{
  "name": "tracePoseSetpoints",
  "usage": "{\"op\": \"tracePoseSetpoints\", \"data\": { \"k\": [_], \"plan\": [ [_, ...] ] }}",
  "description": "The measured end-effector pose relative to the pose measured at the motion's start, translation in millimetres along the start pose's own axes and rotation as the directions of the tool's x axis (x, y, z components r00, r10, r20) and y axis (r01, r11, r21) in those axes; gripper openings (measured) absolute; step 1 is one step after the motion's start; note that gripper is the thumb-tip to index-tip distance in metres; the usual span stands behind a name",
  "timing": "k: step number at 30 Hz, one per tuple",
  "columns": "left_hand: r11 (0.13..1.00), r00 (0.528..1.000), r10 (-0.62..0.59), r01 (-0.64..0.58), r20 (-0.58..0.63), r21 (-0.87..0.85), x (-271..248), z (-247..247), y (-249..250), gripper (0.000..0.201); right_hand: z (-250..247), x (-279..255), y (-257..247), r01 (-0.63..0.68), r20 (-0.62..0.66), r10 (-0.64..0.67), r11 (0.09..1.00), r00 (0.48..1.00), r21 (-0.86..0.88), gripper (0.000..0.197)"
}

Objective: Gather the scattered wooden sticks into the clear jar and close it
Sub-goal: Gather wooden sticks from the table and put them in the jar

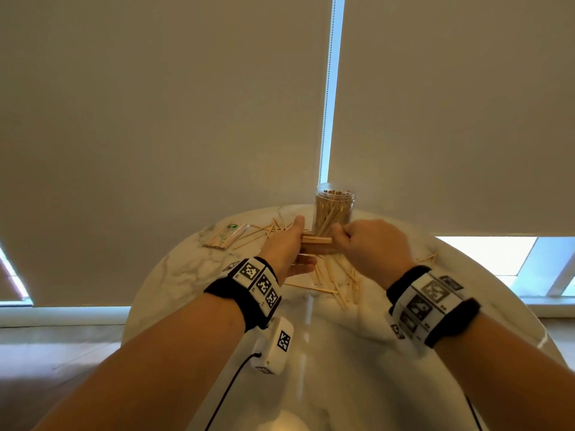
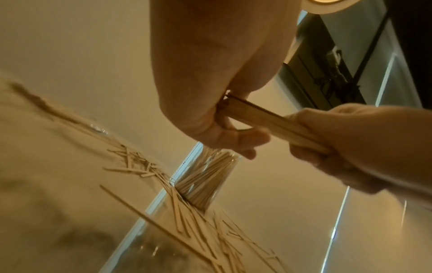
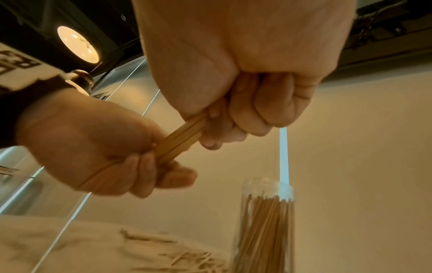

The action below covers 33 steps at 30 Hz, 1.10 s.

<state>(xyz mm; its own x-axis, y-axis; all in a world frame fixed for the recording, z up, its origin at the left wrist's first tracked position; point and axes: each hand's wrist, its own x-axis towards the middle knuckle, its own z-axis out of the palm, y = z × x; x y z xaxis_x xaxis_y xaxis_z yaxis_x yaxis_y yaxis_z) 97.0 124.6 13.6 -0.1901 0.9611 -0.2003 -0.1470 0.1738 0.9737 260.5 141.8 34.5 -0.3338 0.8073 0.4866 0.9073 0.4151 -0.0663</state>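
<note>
At the head view's centre, on the marble table, the clear jar stands open and already crowded. My left hand and right hand each curl round one end of a bundle of sticks — held level just below it. Loose sticks litter lower centre. Tipped carelessly, the bundle could jam at the crowded mouth — or topple the jar.
</note>
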Motion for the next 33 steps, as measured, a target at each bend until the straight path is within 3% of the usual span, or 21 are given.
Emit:
{"op": "tracePoseSetpoints", "data": {
  "k": [4, 7, 10, 13, 15, 18, 20, 22, 24, 26, 28, 30, 33],
  "plan": [
    [0.998, 0.998, 0.045, -0.042, -0.051, 0.056, 32.5, -0.2, 12.2, 0.044, -26.6, 52.8, 34.5, -0.076, -0.071, 0.074, 0.996, 0.995, -0.039, 0.059],
    [0.985, 0.996, 0.092, -0.088, -0.019, 0.151, 59.9, 4.6, 21.7, 0.044, -42.5, 99.0, 53.6, -0.104, -0.112, 0.087, 0.983, 0.990, -0.153, 0.054],
    [0.919, 0.984, 0.172, -0.176, 0.043, 0.353, 92.0, 14.0, 31.5, 0.077, -44.1, 143.5, 61.1, -0.065, -0.072, 0.045, 0.953, 0.996, -0.295, 0.048],
    [0.835, 0.962, 0.262, -0.263, 0.070, 0.483, 121.0, 26.3, 38.3, 0.112, -37.6, 176.8, 56.8, 0.050, 0.049, -0.032, 0.910, 0.998, -0.412, 0.044],
    [0.803, 0.946, 0.315, -0.309, 0.076, 0.511, 138.2, 35.6, 40.3, 0.136, -29.8, 190.5, 47.9, 0.140, 0.145, -0.079, 0.866, 0.986, -0.480, 0.044],
    [0.812, 0.951, 0.298, -0.297, 0.080, 0.503, 169.4, 47.7, 30.4, 0.169, -13.5, 203.3, 33.9, 0.269, 0.279, -0.139, 0.819, 0.950, -0.507, 0.042],
    [0.835, 0.955, 0.272, -0.295, 0.117, 0.465, 169.8, 48.6, 25.5, 0.160, 0.2, 207.9, 26.2, 0.344, 0.364, -0.169, 0.797, 0.916, -0.496, 0.040],
    [0.853, 0.946, 0.284, -0.323, 0.154, 0.411, 172.9, 46.0, 18.9, 0.130, 16.0, 211.6, 21.4, 0.394, 0.447, -0.175, 0.794, 0.877, -0.463, 0.038],
    [0.845, 0.934, 0.308, -0.357, 0.183, 0.398, 173.5, 42.5, 15.0, 0.116, 28.2, 216.9, 21.8, 0.358, 0.477, -0.160, 0.861, 0.864, -0.360, 0.025],
    [0.835, 0.927, 0.327, -0.375, 0.184, 0.404, 176.4, 41.4, 11.9, 0.113, 31.7, 222.5, 25.9, 0.242, 0.466, -0.124, 0.949, 0.876, -0.203, 0.017],
    [0.828, 0.926, 0.338, -0.379, 0.172, 0.413, 177.7, 42.2, 10.2, 0.113, 31.0, 224.5, 28.6, 0.162, 0.475, -0.096, 0.982, 0.875, -0.101, 0.011],
    [0.823, 0.923, 0.351, -0.385, 0.160, 0.418, 178.0, 43.4, 8.3, 0.115, 33.5, 222.3, 28.6, 0.140, 0.492, -0.086, 0.987, 0.866, -0.074, 0.005],
    [0.823, 0.918, 0.360, -0.396, 0.165, 0.408, 181.0, 43.5, 5.6, 0.119, 40.8, 217.5, 26.9, 0.176, 0.526, -0.073, 0.973, 0.847, -0.147, 0.015]
  ]
}}
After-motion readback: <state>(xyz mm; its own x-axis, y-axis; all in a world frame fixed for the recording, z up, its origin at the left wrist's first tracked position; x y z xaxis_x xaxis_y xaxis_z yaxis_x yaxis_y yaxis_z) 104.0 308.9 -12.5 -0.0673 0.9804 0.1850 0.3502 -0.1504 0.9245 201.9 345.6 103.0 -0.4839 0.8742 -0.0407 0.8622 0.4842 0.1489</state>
